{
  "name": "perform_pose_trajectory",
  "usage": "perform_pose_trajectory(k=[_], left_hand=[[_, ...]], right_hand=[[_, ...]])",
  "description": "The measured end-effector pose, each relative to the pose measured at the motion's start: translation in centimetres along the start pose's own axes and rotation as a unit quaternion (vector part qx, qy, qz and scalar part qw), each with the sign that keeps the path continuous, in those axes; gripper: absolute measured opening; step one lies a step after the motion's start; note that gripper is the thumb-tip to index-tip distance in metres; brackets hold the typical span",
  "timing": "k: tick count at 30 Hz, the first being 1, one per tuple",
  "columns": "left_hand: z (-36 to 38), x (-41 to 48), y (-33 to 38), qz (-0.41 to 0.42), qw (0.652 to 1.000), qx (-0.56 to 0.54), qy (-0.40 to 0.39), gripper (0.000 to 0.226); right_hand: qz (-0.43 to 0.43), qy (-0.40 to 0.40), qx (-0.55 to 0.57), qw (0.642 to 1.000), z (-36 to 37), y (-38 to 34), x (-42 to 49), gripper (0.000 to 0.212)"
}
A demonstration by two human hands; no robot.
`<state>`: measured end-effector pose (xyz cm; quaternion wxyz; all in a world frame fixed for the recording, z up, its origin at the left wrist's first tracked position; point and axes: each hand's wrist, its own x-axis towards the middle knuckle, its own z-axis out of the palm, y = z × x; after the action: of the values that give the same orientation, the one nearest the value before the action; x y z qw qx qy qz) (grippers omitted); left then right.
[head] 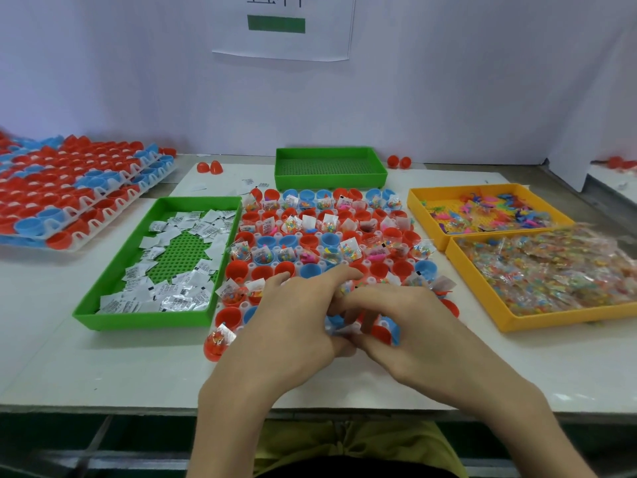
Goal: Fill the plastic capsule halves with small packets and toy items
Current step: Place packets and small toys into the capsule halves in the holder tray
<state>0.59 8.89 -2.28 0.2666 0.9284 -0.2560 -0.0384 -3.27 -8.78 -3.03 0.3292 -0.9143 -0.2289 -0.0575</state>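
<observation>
Far left: stacked racks of empty halves wait; just right, near, a green tray holds white packets. Centre: the rack of capsule halves is, by my estimate, over half loaded, with bare cups scattered in the middle and near rows; left hand lies with fingers stretched over the near rows, right hand curls into them, its pinch hidden, so I cannot tell what it holds. Right: yellow trays of toys and bead packets remain well stocked; white table, plain wall, paper sign.
</observation>
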Motion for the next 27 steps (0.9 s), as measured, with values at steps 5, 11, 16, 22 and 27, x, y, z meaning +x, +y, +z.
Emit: perform_pose_trajectory(k=[5,11,16,22,27], left_hand=[[-0.2,-0.2,-0.2,0.004,0.998,-0.061,-0.006,0.071],[-0.7,-0.8,-0.2,0.005,0.998,-0.059,-0.001,0.071],[-2.3,-1.6,-1.0,0.033,0.995,-0.096,0.023,0.059],[-6.6,-0.4,-6.6,-0.02,0.98,-0.103,0.169,0.028],[-8.0,1.9,-13.7,-0.274,0.959,0.001,0.065,0.059]], right_hand=[[-0.013,0.023,0.023,0.999,-1.1,-0.1,-0.3,0.035],[0.023,0.097,0.018,0.995,-3.5,0.2,-0.8,0.028],[0.093,0.215,-0.002,0.972,-6.9,3.2,-1.1,0.019],[0.363,0.276,-0.098,0.884,-11.4,12.3,-1.4,0.04],[0.424,0.15,-0.177,0.875,-11.9,15.1,-1.5,0.051]])
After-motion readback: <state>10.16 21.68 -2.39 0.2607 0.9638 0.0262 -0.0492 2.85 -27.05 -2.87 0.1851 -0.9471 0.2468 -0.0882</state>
